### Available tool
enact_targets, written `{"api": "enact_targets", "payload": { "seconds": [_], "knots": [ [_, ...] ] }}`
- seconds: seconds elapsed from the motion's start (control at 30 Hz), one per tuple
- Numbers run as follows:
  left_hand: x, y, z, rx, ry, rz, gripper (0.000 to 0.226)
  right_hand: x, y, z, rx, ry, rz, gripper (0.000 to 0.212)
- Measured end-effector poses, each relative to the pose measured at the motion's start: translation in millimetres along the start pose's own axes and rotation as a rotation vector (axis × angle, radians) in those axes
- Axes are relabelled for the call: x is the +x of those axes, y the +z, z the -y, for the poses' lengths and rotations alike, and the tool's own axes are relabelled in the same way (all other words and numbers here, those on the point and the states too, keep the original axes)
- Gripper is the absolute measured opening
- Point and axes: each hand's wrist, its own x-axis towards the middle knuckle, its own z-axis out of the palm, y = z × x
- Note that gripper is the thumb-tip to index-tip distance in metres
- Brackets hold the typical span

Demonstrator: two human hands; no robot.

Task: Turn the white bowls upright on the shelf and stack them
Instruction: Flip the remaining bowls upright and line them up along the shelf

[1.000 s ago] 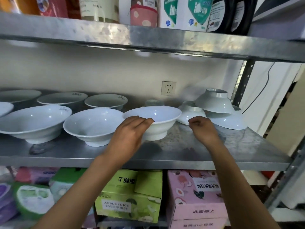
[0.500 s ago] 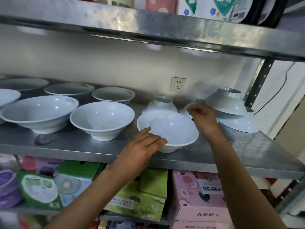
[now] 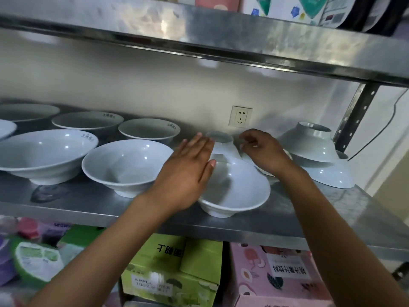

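Note:
An upright white bowl (image 3: 236, 189) stands near the front edge of the steel shelf (image 3: 93, 207). My left hand (image 3: 188, 171) lies flat over its left rim, fingers spread, reaching toward an upside-down bowl (image 3: 222, 144) behind it. My right hand (image 3: 263, 151) hovers just right of that bowl, fingers curled apart, above another upside-down bowl (image 3: 265, 172) that it mostly hides. At the right, one upside-down bowl (image 3: 309, 145) rests on top of another (image 3: 332, 176). Several upright bowls (image 3: 126, 167) fill the shelf's left side.
A wall socket (image 3: 240, 117) sits behind the bowls. The upper steel shelf (image 3: 221, 38) hangs low overhead with packages on it. A perforated upright post (image 3: 356, 116) stands at the right. Green (image 3: 168, 273) and pink cartons (image 3: 276, 278) fill the level below.
My left hand let go of the front bowl's rim and slid forward over it toward the upside-down bowl. My right hand moved slightly toward that bowl too. The view shifted closer.

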Motion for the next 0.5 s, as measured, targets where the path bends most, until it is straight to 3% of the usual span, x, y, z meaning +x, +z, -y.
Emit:
{"api": "enact_targets", "payload": {
  "seconds": [0.13, 0.23, 0.5],
  "knots": [
    [27.9, 8.1, 12.0, 0.124, -0.047, 0.147, 0.071, 32.6, 7.4, -14.3, 0.018, 0.042, 0.138, 0.027],
    [45.6, 13.5, 17.9, 0.081, -0.107, 0.25, 0.055, 50.7, 16.4, -27.0, 0.112, 0.112, 0.22, 0.029],
    [73.1, 0.1, 25.9, -0.054, -0.226, 0.309, 0.047, 72.6, 46.3, -56.5, 0.213, 0.079, 0.211, 0.028]
  ]
}}
